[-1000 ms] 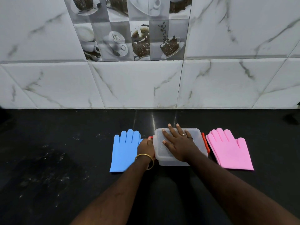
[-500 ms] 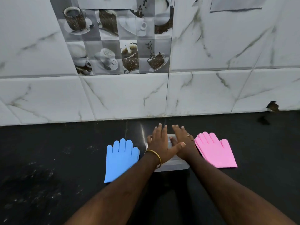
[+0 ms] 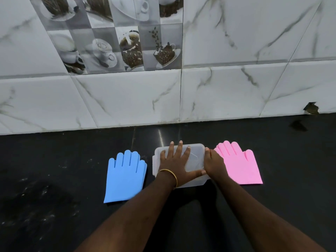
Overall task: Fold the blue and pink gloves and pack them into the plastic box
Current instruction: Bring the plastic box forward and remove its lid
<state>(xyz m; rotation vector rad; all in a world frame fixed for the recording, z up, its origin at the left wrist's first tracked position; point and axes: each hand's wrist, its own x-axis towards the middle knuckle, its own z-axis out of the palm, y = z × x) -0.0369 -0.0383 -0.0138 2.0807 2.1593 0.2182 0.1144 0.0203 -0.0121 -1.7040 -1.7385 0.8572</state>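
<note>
While flat on the black counter (image 3: pixel 54 179): box (image 3: pixel 195 157) between gloves.
Left hand (image 3: pixel 175 163) spread open on the lid; right hand (image 3: pixel 214 164) curled around its right edge; blue glove (image 3: pixel 124 176) left, pink glove (image 3: pixel 238 165) right, both unfolded.

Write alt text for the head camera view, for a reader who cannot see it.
A person's left hand lies flat on the lid of a translucent plastic box on a black counter, while the right hand grips the box's right edge. A flat blue rubber glove lies left of the box and a flat pink rubber glove lies right, both unfolded.
</note>
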